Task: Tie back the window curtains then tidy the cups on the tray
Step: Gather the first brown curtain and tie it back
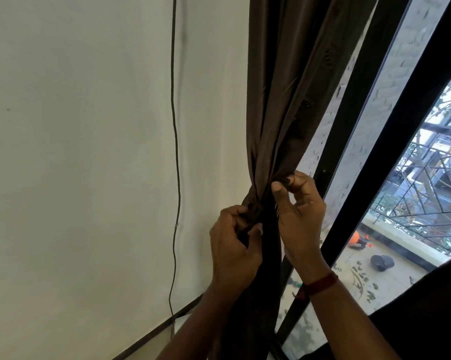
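At the gathered middle of the brown curtain (284, 100), the left hand (234, 242) is gripping a bunched fold with curled fingers, while the right hand (301, 209), just above and beside it, is pinching the fabric between thumb and forefinger. A red wristband (320, 283) is circling the right wrist. The curtain is hanging between the pale wall (89, 126), where a thin cable (176, 152) is running down, and the black window frame (401, 126).

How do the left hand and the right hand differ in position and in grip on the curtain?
The right hand is higher, toward the window; the left hand is lower, toward the wall. The right hand pinches the fabric between thumb and fingertips; the left hand curls its fingers round a fold. Only the right wrist wears a dark red band. Both hold the brown curtain.
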